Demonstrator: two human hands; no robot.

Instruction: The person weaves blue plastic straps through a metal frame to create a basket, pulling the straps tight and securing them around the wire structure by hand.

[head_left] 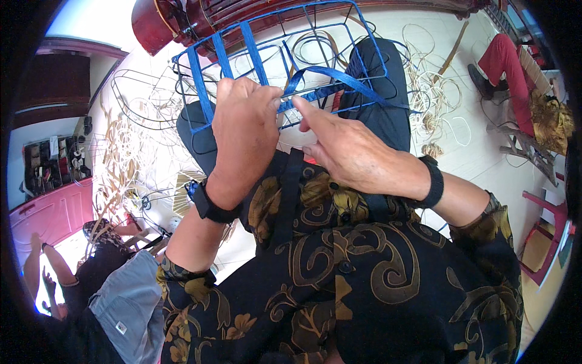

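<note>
1. Head view: the wire frame (314, 95), partly wrapped in blue, sits over the person's lap between the dark trousers (394, 115), both hands at its near edge. Its far edge runs right up to the top of the picture.

2. Left hand (247, 124) is curled up tight with its back to the camera, so the fingertips are mostly tucked away. Can't tell whether that grip is clamped on anything.

3. Right hand (359, 151) has its thumb and index finger apart, index tip right by the near edge. Can't make out if it's actually touching. The outer fingers are mostly hidden underneath.

4. Loose blue strip (359, 85) arches across the frame to the right, but its other end gets lost around the fingertips. Blue bands (221, 56) cross the frame's left half; the left hand covers some of that corner.

5. Pale strands (433, 100) on the floor to the right are too tangled to separate.

6. Dark red furniture (212, 21) is cut off up top. Lower left, somebody in grey bottoms (130, 303) is only partly in view.
</note>
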